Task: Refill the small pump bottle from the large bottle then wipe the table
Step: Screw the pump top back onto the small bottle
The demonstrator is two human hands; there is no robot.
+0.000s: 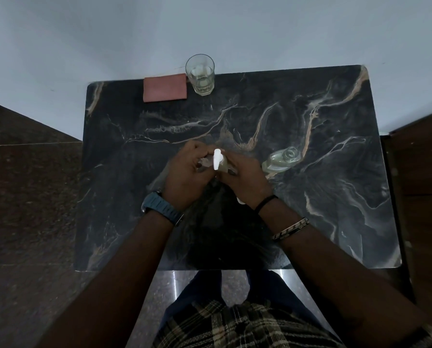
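Note:
The small pump bottle (218, 160) with its white pump head stands at the middle of the dark marble table (335, 197). My left hand (189, 172) and my right hand (245, 177) both curl round it from either side, hiding most of its body. The large clear bottle (282, 159) stands open-mouthed just right of my right hand, holding pale liquid. A small white thing (240, 201), perhaps a cap, peeks out under my right wrist.
A folded pink cloth (164, 87) lies at the table's far left edge. Beside it on the right stands a clear drinking glass (200, 74) against the white wall. Dark floor lies to the left and a brown cabinet to the right.

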